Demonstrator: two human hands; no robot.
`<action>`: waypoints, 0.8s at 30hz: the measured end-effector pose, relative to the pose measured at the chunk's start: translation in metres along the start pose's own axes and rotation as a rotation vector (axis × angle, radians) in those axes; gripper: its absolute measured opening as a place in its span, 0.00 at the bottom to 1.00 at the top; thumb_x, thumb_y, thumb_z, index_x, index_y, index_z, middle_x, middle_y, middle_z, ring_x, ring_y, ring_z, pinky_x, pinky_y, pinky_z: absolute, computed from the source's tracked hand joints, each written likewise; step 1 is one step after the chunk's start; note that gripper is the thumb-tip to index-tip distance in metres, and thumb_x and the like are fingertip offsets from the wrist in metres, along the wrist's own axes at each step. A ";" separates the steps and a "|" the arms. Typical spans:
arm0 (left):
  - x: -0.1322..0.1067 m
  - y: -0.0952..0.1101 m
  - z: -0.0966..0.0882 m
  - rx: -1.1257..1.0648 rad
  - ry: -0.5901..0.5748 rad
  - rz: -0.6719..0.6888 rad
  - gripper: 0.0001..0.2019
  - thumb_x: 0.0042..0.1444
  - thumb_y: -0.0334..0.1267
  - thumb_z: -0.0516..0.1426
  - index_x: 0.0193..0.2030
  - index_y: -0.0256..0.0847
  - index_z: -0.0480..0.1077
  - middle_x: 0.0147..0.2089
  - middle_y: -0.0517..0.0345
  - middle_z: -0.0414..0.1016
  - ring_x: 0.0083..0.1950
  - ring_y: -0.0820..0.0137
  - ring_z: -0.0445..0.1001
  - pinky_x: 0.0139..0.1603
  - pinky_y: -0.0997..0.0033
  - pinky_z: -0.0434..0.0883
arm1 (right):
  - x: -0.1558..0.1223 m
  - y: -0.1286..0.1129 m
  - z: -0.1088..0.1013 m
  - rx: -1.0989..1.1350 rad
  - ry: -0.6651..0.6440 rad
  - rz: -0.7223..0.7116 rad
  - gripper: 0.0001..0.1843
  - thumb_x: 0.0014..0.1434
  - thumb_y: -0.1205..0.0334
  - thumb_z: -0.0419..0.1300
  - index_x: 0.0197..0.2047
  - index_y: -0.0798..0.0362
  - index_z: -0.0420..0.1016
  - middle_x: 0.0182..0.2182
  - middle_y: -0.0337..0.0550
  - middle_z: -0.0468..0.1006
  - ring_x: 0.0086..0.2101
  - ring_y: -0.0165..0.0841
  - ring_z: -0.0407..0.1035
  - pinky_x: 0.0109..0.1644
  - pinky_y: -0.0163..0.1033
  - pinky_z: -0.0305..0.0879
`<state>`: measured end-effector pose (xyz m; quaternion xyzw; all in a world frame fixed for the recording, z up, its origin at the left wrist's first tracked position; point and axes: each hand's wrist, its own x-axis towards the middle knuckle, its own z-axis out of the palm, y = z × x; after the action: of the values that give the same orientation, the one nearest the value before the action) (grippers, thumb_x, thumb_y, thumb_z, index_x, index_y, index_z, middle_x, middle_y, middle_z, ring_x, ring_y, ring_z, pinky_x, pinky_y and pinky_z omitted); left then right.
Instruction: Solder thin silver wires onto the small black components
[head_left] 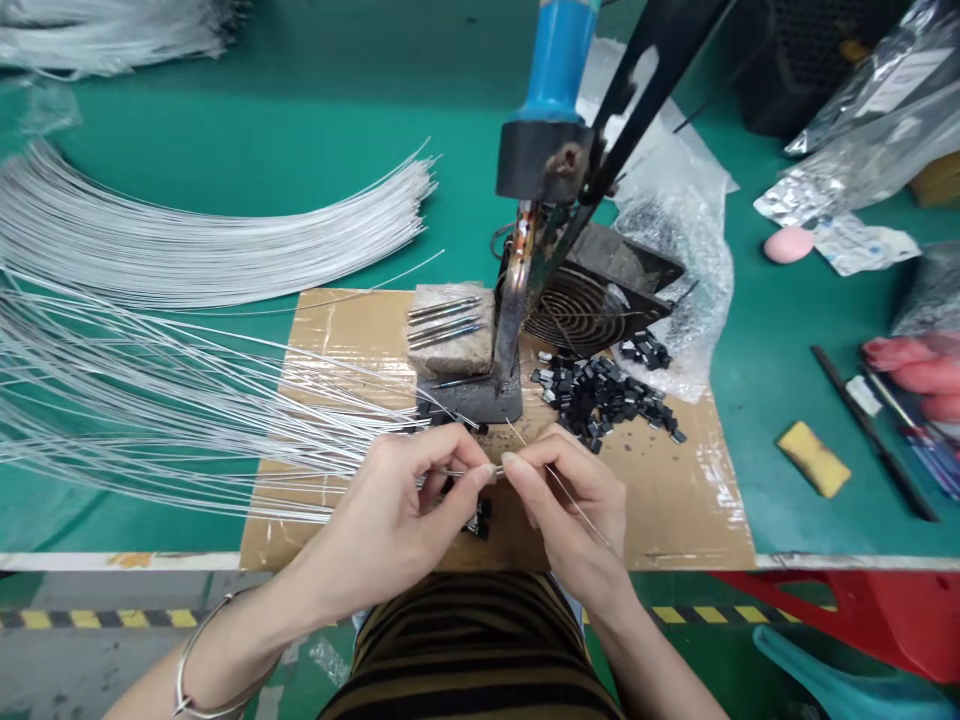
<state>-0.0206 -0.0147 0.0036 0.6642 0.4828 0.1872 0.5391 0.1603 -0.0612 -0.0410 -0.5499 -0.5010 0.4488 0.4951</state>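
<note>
My left hand (420, 500) is closed in a pinch on a thin white wire, just in front of the soldering stand. Fingertip to fingertip with it, my right hand (566, 495) pinches too, at a small piece between the two hands that is mostly hidden. A thin strand of solder wire (559, 478) runs slantwise through the right hand's fingers. Many loose white wires (330, 440) fan out to the left, their ends near the left hand. Small black connectors (478, 518) lie under my hands, partly covered.
A blue-handled soldering iron (559, 60) points down over a block with metal tips (450, 335). Right of it are a fan (581, 310) and a heap of black connectors (600, 395). A wire bundle (262, 255) lies at left, a yellow sponge (814, 458) at right. Cardboard (675, 500) covers the table.
</note>
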 end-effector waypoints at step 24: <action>0.006 -0.003 -0.003 -0.112 0.219 -0.031 0.06 0.61 0.40 0.66 0.33 0.46 0.83 0.25 0.60 0.79 0.22 0.72 0.65 0.20 0.70 0.56 | 0.005 -0.010 0.005 0.247 0.094 0.144 0.05 0.64 0.62 0.71 0.34 0.49 0.87 0.26 0.36 0.77 0.22 0.26 0.70 0.25 0.32 0.67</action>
<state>-0.0212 -0.0084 0.0005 0.6009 0.5379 0.2770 0.5223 0.1550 -0.0561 -0.0317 -0.5397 -0.3776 0.5151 0.5485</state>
